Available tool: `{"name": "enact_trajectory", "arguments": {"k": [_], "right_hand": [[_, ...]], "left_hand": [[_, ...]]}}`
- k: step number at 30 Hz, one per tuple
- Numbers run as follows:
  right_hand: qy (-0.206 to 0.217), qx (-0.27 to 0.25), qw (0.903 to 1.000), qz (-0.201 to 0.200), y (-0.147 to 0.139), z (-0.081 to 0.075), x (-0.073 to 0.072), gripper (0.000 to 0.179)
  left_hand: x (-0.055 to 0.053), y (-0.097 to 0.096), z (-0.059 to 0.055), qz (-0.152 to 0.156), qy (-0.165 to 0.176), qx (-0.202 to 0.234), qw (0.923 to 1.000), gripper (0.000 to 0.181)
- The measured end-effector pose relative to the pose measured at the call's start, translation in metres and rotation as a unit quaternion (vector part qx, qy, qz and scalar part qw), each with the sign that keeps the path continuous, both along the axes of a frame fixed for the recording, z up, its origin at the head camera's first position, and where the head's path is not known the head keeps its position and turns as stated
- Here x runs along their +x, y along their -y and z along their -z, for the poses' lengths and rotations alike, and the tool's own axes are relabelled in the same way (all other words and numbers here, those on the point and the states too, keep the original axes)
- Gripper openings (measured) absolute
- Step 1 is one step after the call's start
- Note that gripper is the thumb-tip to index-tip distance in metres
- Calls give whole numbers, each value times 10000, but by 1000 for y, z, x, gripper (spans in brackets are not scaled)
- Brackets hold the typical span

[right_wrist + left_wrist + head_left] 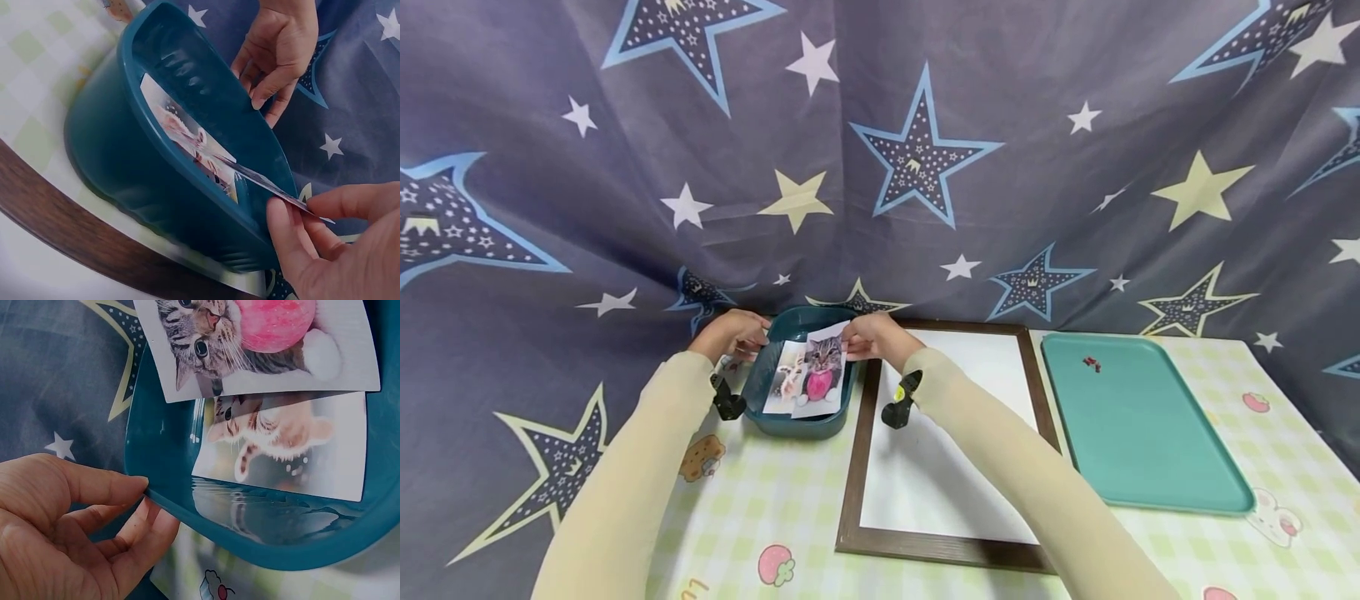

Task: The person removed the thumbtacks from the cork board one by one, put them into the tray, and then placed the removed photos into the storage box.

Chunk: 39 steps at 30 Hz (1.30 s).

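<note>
A deep teal plastic basin stands at the back left of the table. My right hand pinches the upper edge of a cat photo between thumb and fingers, over the basin. The photo shows a tabby cat with a pink ball and is tilted in the right wrist view. A second photo, of a pale kitten, lies inside the basin, partly covered by the first in the head view. My left hand holds the basin's rim at the left, thumb at the lip and fingers against the outside.
Right of the basin lies a white board with a brown frame, under my right forearm. Farther right is a flat teal tray with several small red pieces. A star-patterned curtain hangs behind the checked tablecloth.
</note>
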State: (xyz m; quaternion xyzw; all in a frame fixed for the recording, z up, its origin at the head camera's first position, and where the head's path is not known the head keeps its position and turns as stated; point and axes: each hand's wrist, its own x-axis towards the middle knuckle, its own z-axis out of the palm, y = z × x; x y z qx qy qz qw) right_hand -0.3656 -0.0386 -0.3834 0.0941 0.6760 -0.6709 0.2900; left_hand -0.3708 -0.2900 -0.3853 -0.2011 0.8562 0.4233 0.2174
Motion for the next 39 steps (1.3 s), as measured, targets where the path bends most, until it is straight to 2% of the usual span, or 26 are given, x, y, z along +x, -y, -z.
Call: {"name": "enact_trajectory", "arguments": {"k": [8, 17, 25, 34, 39], "right_hand": [[-118, 156, 9998, -29, 2, -3, 3, 15], [-185, 263, 9994, -121, 6, -2, 4, 12], [-137, 67, 9999, -16, 13, 0, 5, 16], [-110, 165, 9998, 33, 18, 2, 4, 39], [-46, 371, 9993, -9, 22, 3, 2, 27]], "left_hand": [[1, 0, -2, 123, 46, 9, 9999, 56], [3, 0, -2, 53, -19, 58, 10000, 57], [4, 0, -1, 9, -55, 112, 9999, 56], [3, 2, 0, 83, -55, 52, 9999, 57], [4, 2, -1, 93, -67, 50, 9999, 56]]}}
